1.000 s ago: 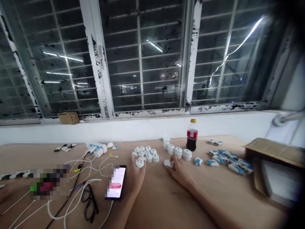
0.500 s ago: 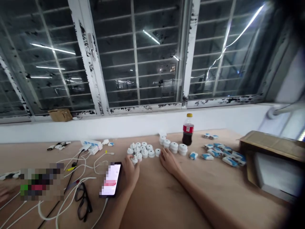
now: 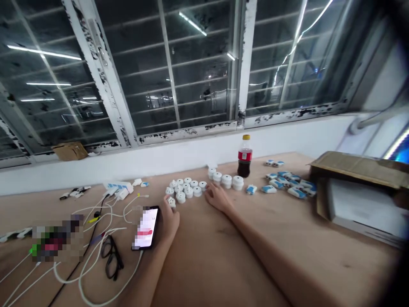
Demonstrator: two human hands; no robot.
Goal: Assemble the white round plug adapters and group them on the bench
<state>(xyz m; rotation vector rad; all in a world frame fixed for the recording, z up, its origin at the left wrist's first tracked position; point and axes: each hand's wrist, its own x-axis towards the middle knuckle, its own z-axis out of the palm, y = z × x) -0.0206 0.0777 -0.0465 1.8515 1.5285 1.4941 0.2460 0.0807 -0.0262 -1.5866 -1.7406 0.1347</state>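
Several round white pieces (image 3: 188, 190) stand grouped on the wooden table (image 3: 204, 256), some with small parts on top. My left hand (image 3: 170, 217) is at the group's near left edge, its fingers closed round a white piece (image 3: 171, 202). To the right, my right hand (image 3: 217, 197) rests on the table beside the round pieces, its fingertips near the rightmost one of the group; whether they hold anything is hidden. Stacked white discs (image 3: 226, 181) stand just behind and right of that hand.
A phone (image 3: 147, 228), glasses (image 3: 111, 258) and white cables (image 3: 86, 273) lie left. A bottle (image 3: 244, 157) stands behind the discs. Blue-and-white pieces (image 3: 277, 183) and an open cardboard box (image 3: 358, 170) are at right. A power strip (image 3: 118, 187) lies back left.
The view has shifted and tilted. My left hand has drawn slightly away from the group with a white piece, leaving a little more space between them. My right hand remains beside the pieces.
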